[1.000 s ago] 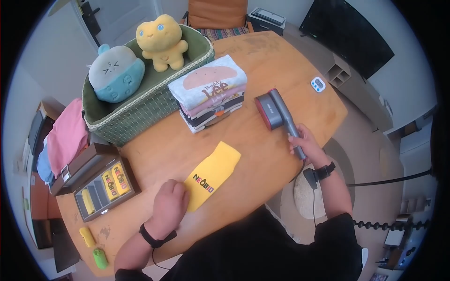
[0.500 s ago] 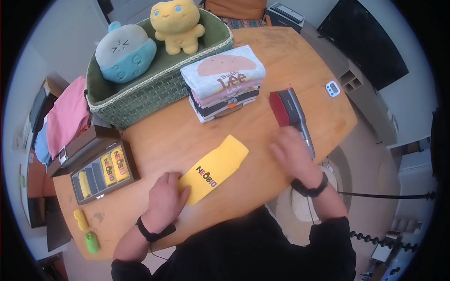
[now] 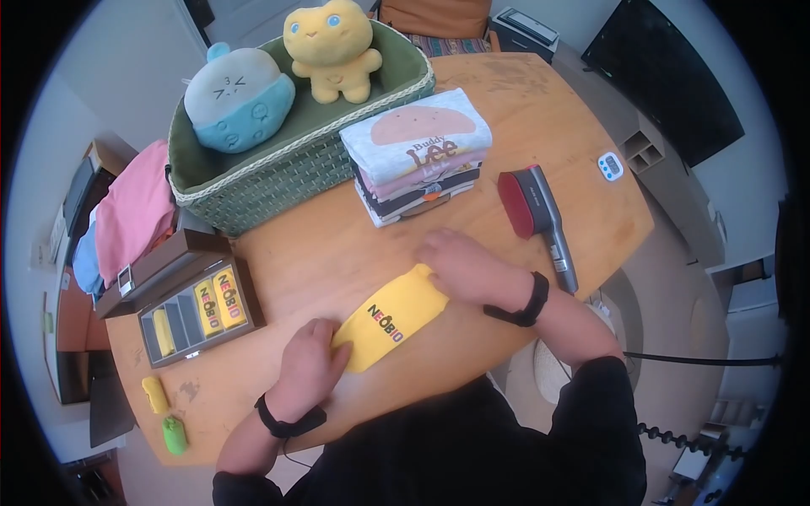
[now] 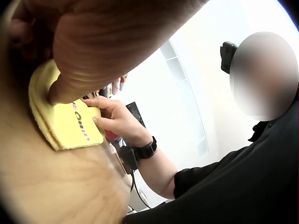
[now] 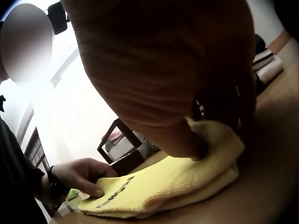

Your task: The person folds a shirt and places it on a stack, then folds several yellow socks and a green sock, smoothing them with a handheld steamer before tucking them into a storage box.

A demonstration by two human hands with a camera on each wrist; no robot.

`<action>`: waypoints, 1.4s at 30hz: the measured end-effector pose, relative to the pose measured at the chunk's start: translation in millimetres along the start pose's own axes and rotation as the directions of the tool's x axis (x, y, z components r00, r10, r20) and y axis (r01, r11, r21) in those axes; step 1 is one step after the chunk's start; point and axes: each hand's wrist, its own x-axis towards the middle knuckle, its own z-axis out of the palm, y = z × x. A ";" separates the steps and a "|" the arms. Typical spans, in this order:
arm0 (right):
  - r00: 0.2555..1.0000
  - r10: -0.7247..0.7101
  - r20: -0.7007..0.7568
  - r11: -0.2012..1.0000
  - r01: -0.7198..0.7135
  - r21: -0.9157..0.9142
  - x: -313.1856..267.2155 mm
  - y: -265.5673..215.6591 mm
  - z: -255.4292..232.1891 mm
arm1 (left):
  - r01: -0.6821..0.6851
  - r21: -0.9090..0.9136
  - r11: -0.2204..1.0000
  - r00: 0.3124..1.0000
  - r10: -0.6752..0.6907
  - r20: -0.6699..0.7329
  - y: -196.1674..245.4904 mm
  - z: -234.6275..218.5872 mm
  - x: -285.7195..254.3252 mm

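- from my remote station i log the yellow socks (image 3: 384, 325), lettered and flat, between both hands; long axis slants forward and rightward from the left hand to the right, so each is equally near.
- left hand (image 3: 310, 367): thumb on top, fingers bent at the nearer end; i read a pinch.
- right hand (image 3: 464, 266): clamped on the farther end, thumb uppermost.
- folded clothes (image 3: 418, 156) stand just beyond the right hand, the closest bulk i see.
- handheld steamer (image 3: 540, 211) lies right of the right hand, handle beyond its wrist.
- divided box (image 3: 255, 299) sits open, forward-left of the left hand; green roll (image 3: 174, 434) farther left.
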 end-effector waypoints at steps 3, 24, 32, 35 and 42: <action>0.995 0.062 0.084 0.998 -0.064 0.019 1.3 2.7 -1.8 | 0.006 -0.057 0.998 0.999 -0.003 0.051 2.2 -6.5 0.2; 0.975 -0.091 -0.201 0.990 0.067 -0.124 -30.9 16.1 -19.8 | -0.688 0.144 0.711 0.725 0.667 0.173 11.3 3.3 11.0; 0.879 0.423 -0.219 0.905 -0.397 0.153 -32.1 3.7 -0.3 | -0.682 0.139 0.718 0.731 0.665 0.155 13.8 1.5 10.0; 0.881 0.428 -0.202 0.900 -0.396 0.180 -31.9 2.7 3.4 | -0.681 0.132 0.720 0.732 0.666 0.146 14.0 2.6 9.8; 0.854 0.483 -0.195 0.874 -0.456 0.167 -35.6 3.5 6.0 | -0.676 0.122 0.727 0.737 0.662 0.140 11.6 3.6 8.6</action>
